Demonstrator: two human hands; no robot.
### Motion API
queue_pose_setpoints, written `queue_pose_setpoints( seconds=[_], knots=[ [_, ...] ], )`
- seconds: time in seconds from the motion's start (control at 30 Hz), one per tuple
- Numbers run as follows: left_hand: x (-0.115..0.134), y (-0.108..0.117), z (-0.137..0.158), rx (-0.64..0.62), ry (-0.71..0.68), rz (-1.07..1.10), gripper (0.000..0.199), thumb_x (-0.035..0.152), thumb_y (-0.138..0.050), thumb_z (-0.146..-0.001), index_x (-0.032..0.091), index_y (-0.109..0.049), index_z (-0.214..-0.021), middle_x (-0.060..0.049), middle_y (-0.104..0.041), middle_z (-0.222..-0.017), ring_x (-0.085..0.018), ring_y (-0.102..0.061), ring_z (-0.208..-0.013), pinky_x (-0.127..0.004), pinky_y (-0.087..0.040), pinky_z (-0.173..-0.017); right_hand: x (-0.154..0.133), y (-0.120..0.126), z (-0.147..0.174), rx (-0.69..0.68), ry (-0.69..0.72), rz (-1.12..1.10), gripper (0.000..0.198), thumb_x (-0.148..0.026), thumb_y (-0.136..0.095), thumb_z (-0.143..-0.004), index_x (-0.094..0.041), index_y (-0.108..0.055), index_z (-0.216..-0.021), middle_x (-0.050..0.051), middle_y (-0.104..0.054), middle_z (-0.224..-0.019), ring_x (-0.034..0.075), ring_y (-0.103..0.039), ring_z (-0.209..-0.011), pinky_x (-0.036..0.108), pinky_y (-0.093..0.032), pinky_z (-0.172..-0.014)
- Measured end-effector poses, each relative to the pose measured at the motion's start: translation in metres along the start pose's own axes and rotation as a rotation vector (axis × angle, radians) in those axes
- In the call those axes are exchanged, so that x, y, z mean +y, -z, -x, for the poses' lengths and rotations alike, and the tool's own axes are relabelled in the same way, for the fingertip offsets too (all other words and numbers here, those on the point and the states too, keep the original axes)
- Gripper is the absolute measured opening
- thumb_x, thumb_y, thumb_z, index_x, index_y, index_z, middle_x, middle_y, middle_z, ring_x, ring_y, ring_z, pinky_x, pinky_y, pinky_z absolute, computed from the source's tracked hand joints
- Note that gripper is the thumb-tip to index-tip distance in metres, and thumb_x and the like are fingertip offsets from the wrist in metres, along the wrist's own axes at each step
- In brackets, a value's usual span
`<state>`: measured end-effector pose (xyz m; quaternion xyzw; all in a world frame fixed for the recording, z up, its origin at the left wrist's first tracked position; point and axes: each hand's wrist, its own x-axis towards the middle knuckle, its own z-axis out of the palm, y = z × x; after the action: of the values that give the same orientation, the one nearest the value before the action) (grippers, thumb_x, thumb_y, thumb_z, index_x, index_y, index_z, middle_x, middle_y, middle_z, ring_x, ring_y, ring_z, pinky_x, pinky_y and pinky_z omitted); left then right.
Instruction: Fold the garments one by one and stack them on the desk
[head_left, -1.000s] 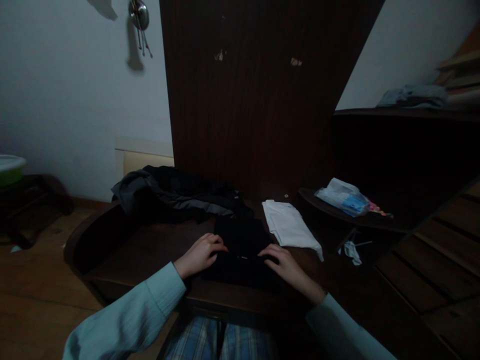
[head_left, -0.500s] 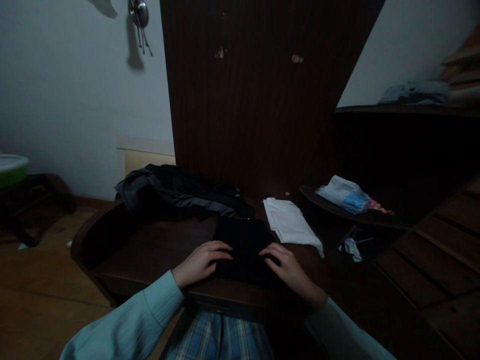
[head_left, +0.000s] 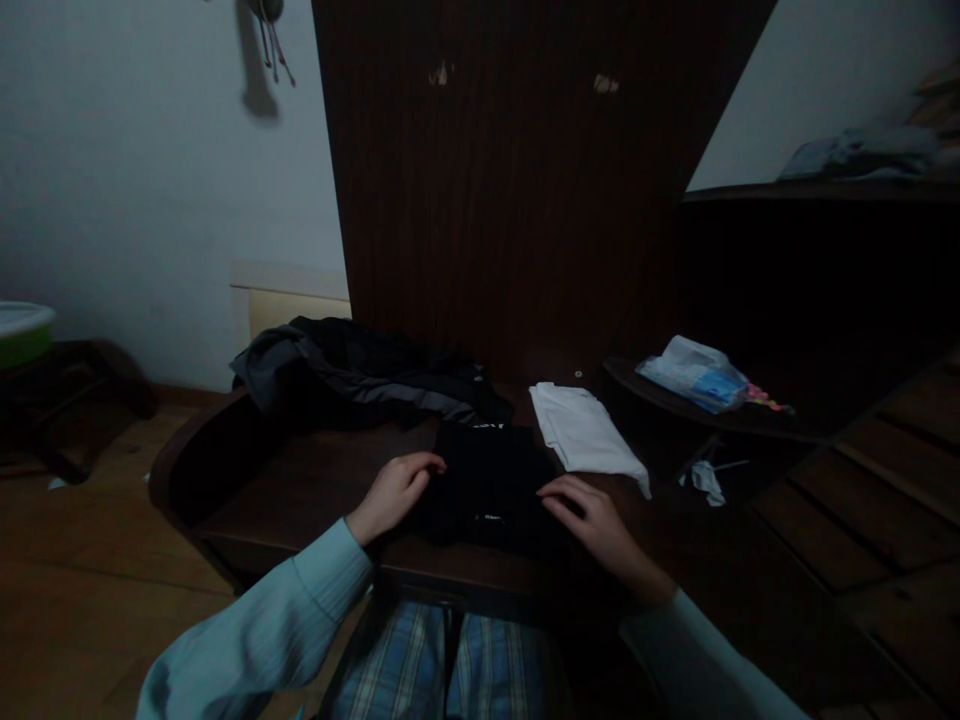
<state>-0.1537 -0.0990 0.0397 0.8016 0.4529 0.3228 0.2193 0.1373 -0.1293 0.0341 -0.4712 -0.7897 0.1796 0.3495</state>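
A black folded garment (head_left: 491,480), with small white lettering at its far and near edges, lies on the dark wooden bench (head_left: 300,500) in front of me. At its left edge is my left hand (head_left: 394,490), fingers stretched toward the cloth and the thumb a little apart. My right hand (head_left: 589,515) rests by the right edge, its fingers extended and slightly bent. Both hands appear to touch the garment without gripping it; dim light blurs the exact contact. Right of the garment lies a folded white cloth (head_left: 589,430).
A heap of black and grey clothing (head_left: 352,370) lies at the bench's back left. On a low corner shelf to the right is a plastic packet (head_left: 697,375). A tall dark panel (head_left: 502,200) stands behind. A green tub (head_left: 26,335) sits on a stool at far left.
My hands have drawn outward from the garment's middle to its sides. More white lettering shows on the black cloth. The view has tilted slightly downward.
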Motion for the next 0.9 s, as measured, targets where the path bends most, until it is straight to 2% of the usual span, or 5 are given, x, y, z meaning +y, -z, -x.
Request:
queue_pose_setpoints(
  seconds=[0.13, 0.27, 0.37, 0.5, 0.9],
  knots=[
    [-0.011, -0.004, -0.046, 0.109, 0.297, -0.158, 0.029, 0.029, -0.04, -0.079, 0.019, -0.056, -0.102, -0.007, -0.065, -0.09, -0.022, -0.06, -0.083, -0.03, -0.043, -0.073, 0.016, 0.008, -0.042, 0.147, -0.238, -0.046, 0.028, -0.039, -0.05, -0.074, -0.019, -0.057, -0.093, 0.002, -0.062, -0.071, 0.016, -0.057, -0.065, 0.027, -0.045, -0.061],
    [-0.031, -0.024, -0.085, 0.229, 0.483, 0.014, 0.028, 0.031, -0.048, -0.077, 0.016, -0.057, -0.099, -0.01, -0.066, -0.084, -0.023, -0.06, -0.081, -0.031, -0.043, -0.071, 0.037, -0.008, -0.083, 0.155, -0.415, -0.031, 0.038, -0.037, -0.056, -0.066, -0.02, -0.054, -0.1, -0.001, -0.059, -0.061, 0.017, -0.056, -0.059, 0.028, -0.042, -0.058],
    [-0.044, -0.039, -0.093, 0.34, 0.455, 0.156, 0.023, 0.025, -0.049, -0.077, 0.014, -0.057, -0.096, -0.008, -0.065, -0.081, -0.018, -0.06, -0.078, -0.027, -0.044, -0.07, 0.052, -0.028, -0.098, 0.22, -0.492, -0.063, 0.032, -0.036, -0.056, -0.065, -0.021, -0.058, -0.092, -0.003, -0.055, -0.056, 0.017, -0.055, -0.058, 0.028, -0.041, -0.057],
    [-0.052, -0.047, -0.089, 0.361, 0.412, 0.192, 0.021, 0.017, -0.045, -0.077, 0.015, -0.057, -0.095, -0.004, -0.064, -0.079, -0.014, -0.06, -0.075, -0.024, -0.045, -0.069, 0.065, -0.046, -0.099, 0.366, -0.525, -0.11, 0.021, -0.031, -0.051, -0.063, -0.02, -0.06, -0.079, -0.002, -0.054, -0.057, 0.017, -0.054, -0.059, 0.027, -0.041, -0.059],
    [-0.061, -0.044, -0.073, 0.275, 0.23, 0.145, 0.029, 0.01, -0.055, -0.064, 0.017, -0.054, -0.092, -0.001, -0.059, -0.078, -0.013, -0.057, -0.075, -0.025, -0.043, -0.072, 0.073, -0.059, -0.091, 0.452, -0.348, -0.105, 0.028, -0.039, -0.043, -0.066, -0.019, -0.059, -0.078, 0.001, -0.057, -0.061, 0.018, -0.052, -0.058, 0.029, -0.039, -0.058]
  ],
)
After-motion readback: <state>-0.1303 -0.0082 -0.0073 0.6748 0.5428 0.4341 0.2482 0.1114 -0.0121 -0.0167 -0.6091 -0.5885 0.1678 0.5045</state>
